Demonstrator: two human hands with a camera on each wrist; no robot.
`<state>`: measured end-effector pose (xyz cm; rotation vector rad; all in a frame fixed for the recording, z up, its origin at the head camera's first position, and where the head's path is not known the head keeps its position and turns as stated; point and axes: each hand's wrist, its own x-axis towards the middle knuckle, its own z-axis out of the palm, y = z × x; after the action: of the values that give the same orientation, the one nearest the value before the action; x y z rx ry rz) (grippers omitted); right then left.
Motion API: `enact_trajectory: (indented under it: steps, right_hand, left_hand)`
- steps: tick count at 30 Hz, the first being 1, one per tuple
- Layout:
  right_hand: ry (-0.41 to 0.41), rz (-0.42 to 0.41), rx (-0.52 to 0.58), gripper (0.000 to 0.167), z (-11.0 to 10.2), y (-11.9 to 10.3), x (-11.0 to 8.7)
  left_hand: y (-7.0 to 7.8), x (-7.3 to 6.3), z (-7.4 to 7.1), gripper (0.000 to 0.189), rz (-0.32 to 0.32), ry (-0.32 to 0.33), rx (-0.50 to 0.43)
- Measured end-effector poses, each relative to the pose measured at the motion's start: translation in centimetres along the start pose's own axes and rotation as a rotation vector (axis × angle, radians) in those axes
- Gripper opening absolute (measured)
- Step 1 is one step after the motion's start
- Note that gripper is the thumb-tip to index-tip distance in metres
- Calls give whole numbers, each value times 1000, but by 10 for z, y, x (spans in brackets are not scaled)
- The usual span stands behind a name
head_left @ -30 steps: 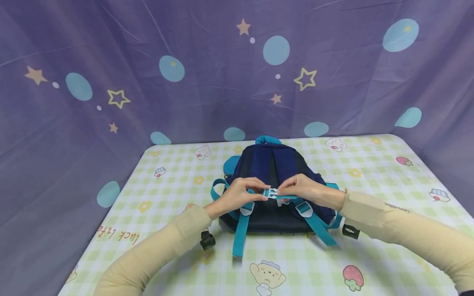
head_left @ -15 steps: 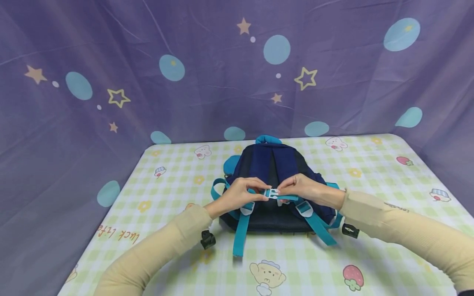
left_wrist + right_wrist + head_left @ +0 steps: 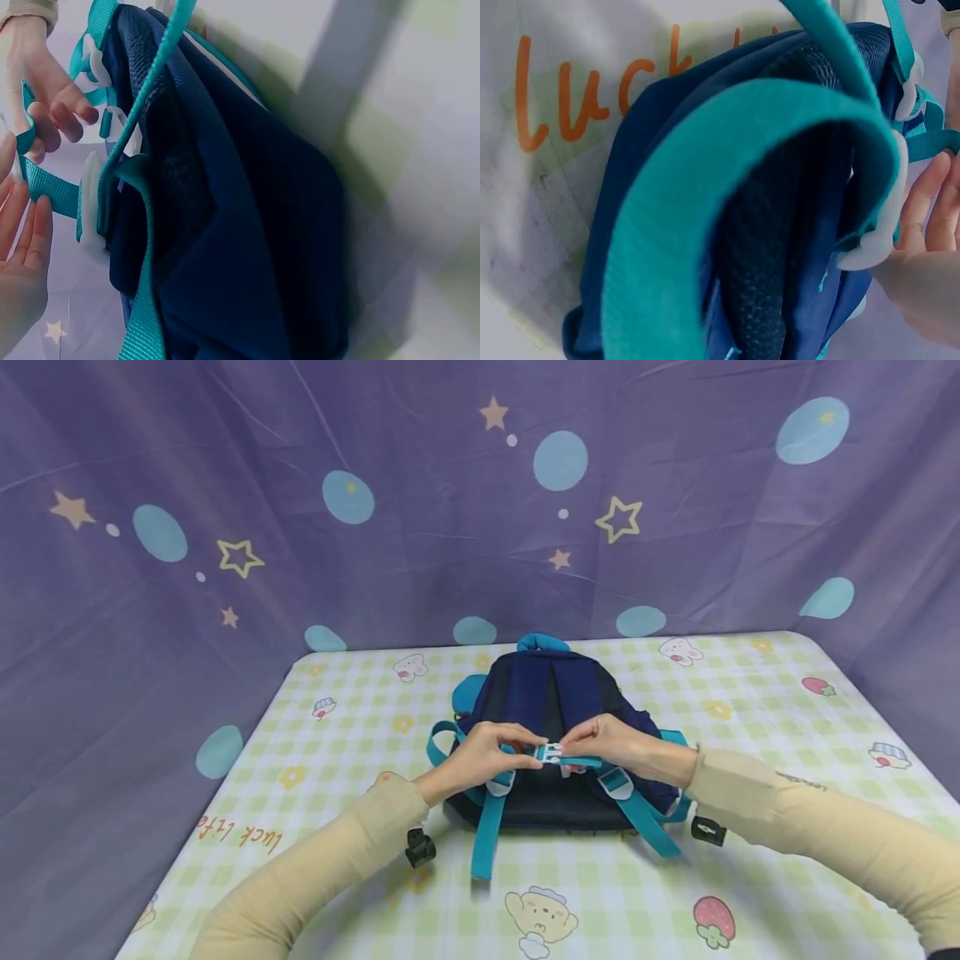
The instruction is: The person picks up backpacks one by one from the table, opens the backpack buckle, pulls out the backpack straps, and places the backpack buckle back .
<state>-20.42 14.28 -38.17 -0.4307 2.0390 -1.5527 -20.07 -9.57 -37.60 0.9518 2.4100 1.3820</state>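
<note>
Against a purple star-print curtain (image 3: 450, 568), at a desk (image 3: 360, 727) in pale green-and-white check, my left hand (image 3: 483, 753) and right hand (image 3: 618, 743), close together, pinch a white buckle (image 3: 552, 753) from opposite ends. The buckle is held above the lower half of a navy backpack (image 3: 532, 685), two teal straps (image 3: 489, 839) trailing toward me.

This was a curtained-off nook, in what kind of building could not be told, with a purple, star-patterned curtain (image 3: 442, 577) hanging behind and on both sides of a table (image 3: 622, 885) with a green-checked, cartoon-printed top.
</note>
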Motion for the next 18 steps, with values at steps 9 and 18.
enact_trajectory:
  steps: [9,18]
  right_hand:
    - [38,9,57,23,7,0,2]
    - [7,11,2,26,2,-1,-3]
  left_hand:
    - [2,0,2,26,-50,28,-2]
    - [0,1,1,23,-49,18,-2]
